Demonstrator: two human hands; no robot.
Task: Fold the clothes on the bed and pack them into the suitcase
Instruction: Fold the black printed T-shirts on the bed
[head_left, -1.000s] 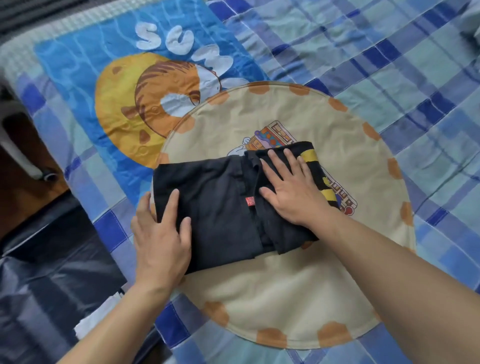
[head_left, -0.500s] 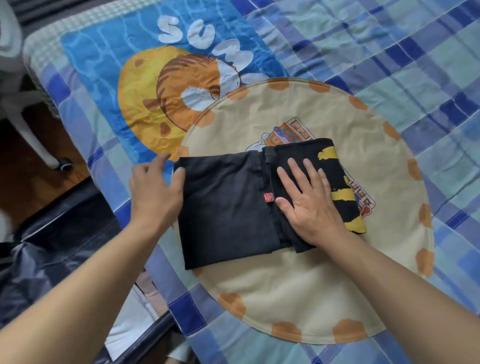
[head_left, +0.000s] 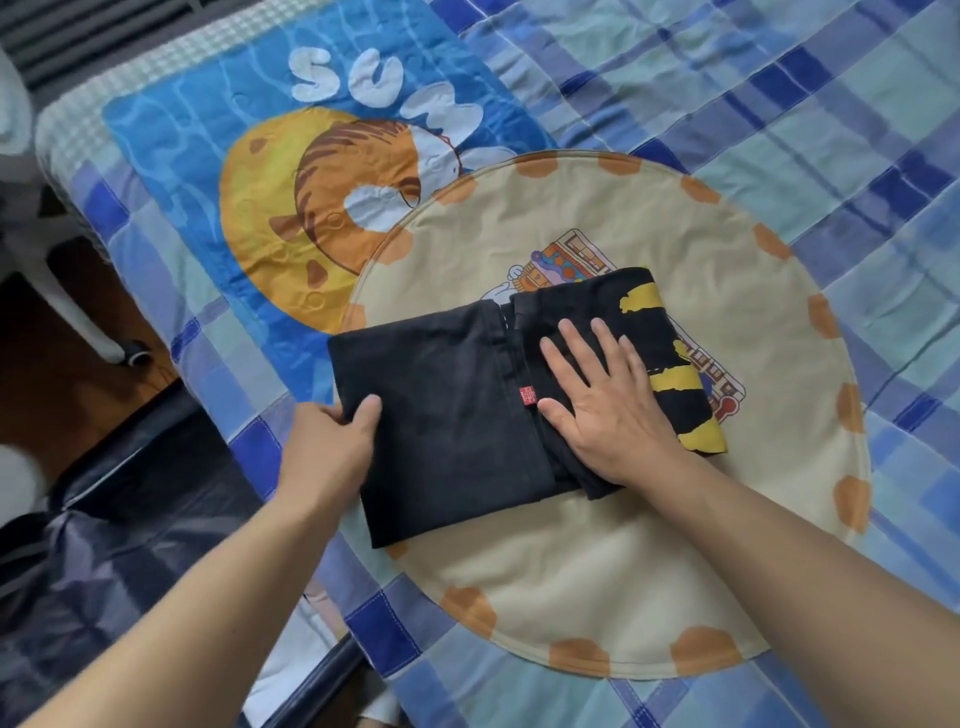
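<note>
Grip first: left hand (head_left: 332, 447) pinched the left edge of the folded black cotton garment with yellow print (head_left: 467, 415), thumb on top, fingers tucked under the cloth; right hand (head_left: 602, 410) lay flat and open on the garment's right half, fingers straight and spread, pressing beside a small red tag (head_left: 528, 396). Garment sat on a round beige fabric mat with orange spots along its rim (head_left: 597, 582), which itself lay on the blue checked bedspread (head_left: 779, 104), overlapping a blue quilted panel printed with a tiger in a yellow swim ring (head_left: 311, 208). Dark suitcase lining (head_left: 130, 545) showed off the bed's left edge, well apart from the garment. Judged step: final fold or lift of this one garment, packing not yet started. Next move likely called for the left hand to carry its edge over toward the right hand, or for both hands to get under the bundle; risk was the loose right layers slipping apart once pressure came off. Versus one second earlier: left hand had gone from pressing flat on the near-left corner to gripping the left edge; right hand stayed flat in much the same place; the view had shifted slightly.
</note>
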